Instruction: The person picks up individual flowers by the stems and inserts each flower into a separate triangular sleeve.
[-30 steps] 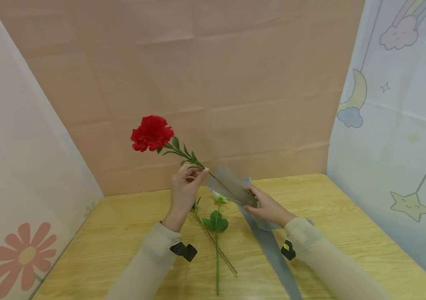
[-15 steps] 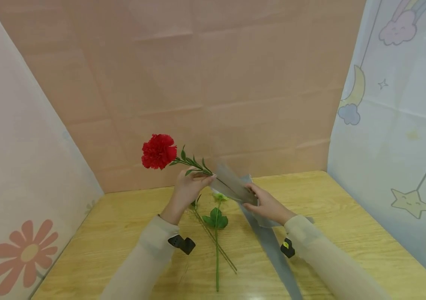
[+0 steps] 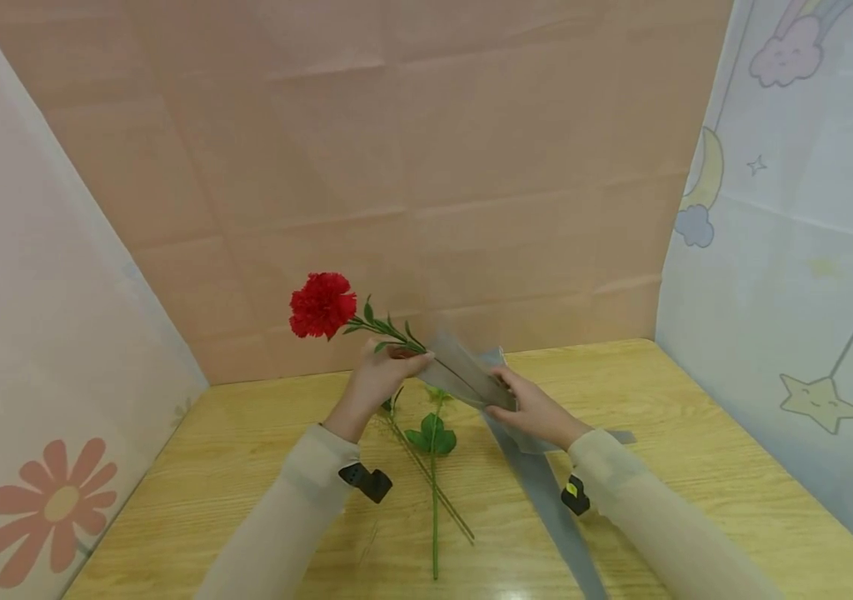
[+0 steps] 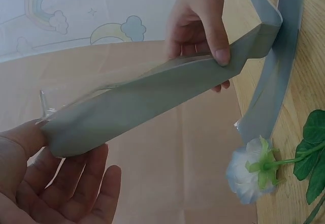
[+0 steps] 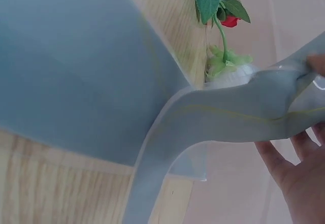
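Note:
A red carnation point(image 3: 323, 305) points up and left in the head view. My left hand point(image 3: 376, 385) pinches its stem just under the leaves, at the mouth of a grey-blue wrapping sleeve point(image 3: 464, 375). Below that point the thin stem runs along the sleeve. My right hand point(image 3: 539, 410) grips the sleeve farther down, the thumb point(image 4: 219, 46) over it in the left wrist view. That view shows the left fingers point(image 4: 89, 178) under the sleeve's end; the carnation is out of sight there. In the right wrist view the sleeve point(image 5: 228, 115) bends away from the right hand point(image 5: 312, 188).
A white flower point(image 4: 249, 173) with a green-leaved stem point(image 3: 435, 492) lies on the wood-grain table point(image 3: 231, 483). Beside it lies a red rose point(image 5: 230, 21), its stem crossing below. A long grey-blue strip point(image 3: 546, 500) runs to the table's front. Fabric walls point(image 3: 426, 167) stand around.
My left hand and the carnation have moved right and down toward the sleeve, mostly in the first half second. The right hand has stayed in place on the sleeve.

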Motion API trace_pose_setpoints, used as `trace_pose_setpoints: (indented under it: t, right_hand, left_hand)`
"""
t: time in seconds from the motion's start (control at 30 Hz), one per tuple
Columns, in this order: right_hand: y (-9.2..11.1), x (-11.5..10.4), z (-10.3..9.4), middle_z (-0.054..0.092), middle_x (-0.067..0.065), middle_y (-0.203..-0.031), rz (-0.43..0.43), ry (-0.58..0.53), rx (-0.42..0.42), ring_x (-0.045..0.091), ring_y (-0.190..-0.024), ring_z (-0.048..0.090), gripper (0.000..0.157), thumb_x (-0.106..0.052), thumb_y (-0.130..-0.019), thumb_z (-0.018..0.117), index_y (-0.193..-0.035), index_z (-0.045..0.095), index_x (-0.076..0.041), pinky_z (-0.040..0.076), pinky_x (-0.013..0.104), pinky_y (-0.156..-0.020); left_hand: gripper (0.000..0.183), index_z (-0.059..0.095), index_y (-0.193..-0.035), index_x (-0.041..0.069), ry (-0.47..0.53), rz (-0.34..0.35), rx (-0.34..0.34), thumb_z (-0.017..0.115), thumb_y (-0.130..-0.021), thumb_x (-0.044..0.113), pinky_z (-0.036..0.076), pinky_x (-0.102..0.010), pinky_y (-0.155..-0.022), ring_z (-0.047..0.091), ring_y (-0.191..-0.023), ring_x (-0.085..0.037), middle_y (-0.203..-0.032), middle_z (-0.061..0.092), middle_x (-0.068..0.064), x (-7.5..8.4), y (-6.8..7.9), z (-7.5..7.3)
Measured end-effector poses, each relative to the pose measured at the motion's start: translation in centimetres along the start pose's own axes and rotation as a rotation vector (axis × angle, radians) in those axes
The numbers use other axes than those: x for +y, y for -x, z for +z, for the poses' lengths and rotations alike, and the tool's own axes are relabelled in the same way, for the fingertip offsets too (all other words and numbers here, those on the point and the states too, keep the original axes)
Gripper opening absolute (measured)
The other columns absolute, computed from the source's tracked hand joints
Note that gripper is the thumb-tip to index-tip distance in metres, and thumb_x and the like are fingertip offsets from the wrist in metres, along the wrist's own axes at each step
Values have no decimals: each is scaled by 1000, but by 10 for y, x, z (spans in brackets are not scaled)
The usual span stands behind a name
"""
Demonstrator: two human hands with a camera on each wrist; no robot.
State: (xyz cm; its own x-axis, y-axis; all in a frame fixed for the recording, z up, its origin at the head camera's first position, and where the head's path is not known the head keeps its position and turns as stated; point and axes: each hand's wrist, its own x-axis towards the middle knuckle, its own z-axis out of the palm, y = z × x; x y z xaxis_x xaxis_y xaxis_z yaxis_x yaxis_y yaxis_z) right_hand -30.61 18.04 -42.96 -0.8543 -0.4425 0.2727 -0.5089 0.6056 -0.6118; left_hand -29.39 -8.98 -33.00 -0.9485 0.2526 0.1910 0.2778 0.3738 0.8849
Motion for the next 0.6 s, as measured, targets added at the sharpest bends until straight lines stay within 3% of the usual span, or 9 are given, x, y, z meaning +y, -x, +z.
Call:
trace_pose_setpoints:
  t: [0.03, 0.07, 0.13, 0.23, 0.3, 0.5, 0.6]
  right_hand:
    - [0, 0, 0, 54, 8, -132, 6, -5, 0, 27, -117, 54, 58, -31, -93, 66, -142, 41, -14, 47, 49, -96]
    - [1, -1, -1, 53, 9, -132, 13, -15, 0, 27, -118, 53, 60, -34, -93, 66, -142, 40, -14, 46, 50, -97]
    - [2, -2, -1, 52, 10, -134, 19, -54, 0, 29, -120, 52, 60, -38, -94, 62, -144, 39, -13, 43, 52, -100]
    - [1, -3, 0, 53, 11, -133, 32, -155, 12, 30, -121, 52, 53, -37, -98, 56, -143, 39, -15, 41, 52, -103]
    - [-1, -4, 0, 54, 11, -130, 23, -231, 20, 30, -120, 53, 46, -33, -100, 53, -141, 41, -15, 41, 52, -103]
    - [-9, -14, 0, 57, 13, -129, 31, -370, 40, 31, -120, 54, 46, -26, -97, 60, -137, 47, -12, 43, 49, -102]
    - [-12, -20, -3, 57, 15, -129, 30, -419, 38, 29, -118, 56, 47, -22, -95, 63, -136, 48, -8, 47, 42, -98]
  left_hand:
    - [26, 72, -79, 10, -33, -27, 10, 70, -89, 34, 34, -46, -109, 59, -100, -21, -74, 69, 3, 1, 1, 0]
    - [27, 72, -83, 11, -55, -49, 29, 70, -88, 37, 35, -49, -109, 55, -113, -25, -81, 71, 1, 1, 2, 0]
    - [32, 72, -90, 12, -96, -98, 46, 70, -87, 44, 31, -53, -112, 48, -127, -30, -95, 71, -3, 3, 4, 0]
    - [39, 69, -101, 10, -82, -137, 62, 69, -86, 46, 40, -52, -104, 51, -125, -32, -110, 67, -9, 5, 8, 1]
    - [40, 69, -103, 8, -83, -126, 75, 69, -87, 45, 43, -50, -101, 56, -117, -33, -114, 66, -11, 6, 9, 1]
    - [37, 73, -96, 8, -182, -65, 95, 67, -89, 44, 19, -49, -118, 51, -125, -34, -106, 70, -11, 8, 10, 3]
    - [35, 74, -94, 9, -181, -64, 113, 68, -88, 43, 25, -50, -116, 51, -125, -34, -101, 71, -9, 10, 10, 4]
